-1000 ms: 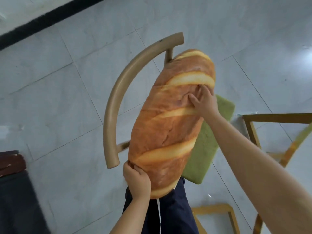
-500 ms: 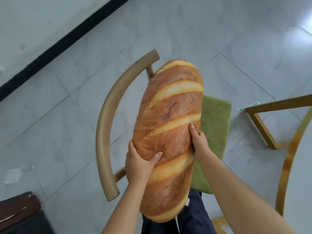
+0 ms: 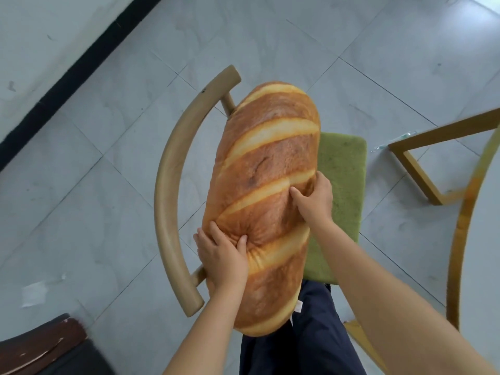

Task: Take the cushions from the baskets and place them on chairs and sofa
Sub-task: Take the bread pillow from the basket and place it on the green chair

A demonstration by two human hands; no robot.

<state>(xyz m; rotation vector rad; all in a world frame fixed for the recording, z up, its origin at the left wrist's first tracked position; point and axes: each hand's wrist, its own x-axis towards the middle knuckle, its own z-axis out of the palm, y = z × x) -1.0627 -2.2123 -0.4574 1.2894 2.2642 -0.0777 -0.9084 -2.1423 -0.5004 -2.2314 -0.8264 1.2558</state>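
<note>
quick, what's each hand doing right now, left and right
Left hand: closed, gripping the bread-shaped cushion at its left edge.
Right hand: closed, gripping the same cushion at its right side.

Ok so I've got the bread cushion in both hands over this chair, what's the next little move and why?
Probably lower the bread cushion onto the green seat pad and let it lean on the curved backrest. Your left hand and right hand both grip it, and its near end hangs past the seat's front edge, over your legs.
</note>
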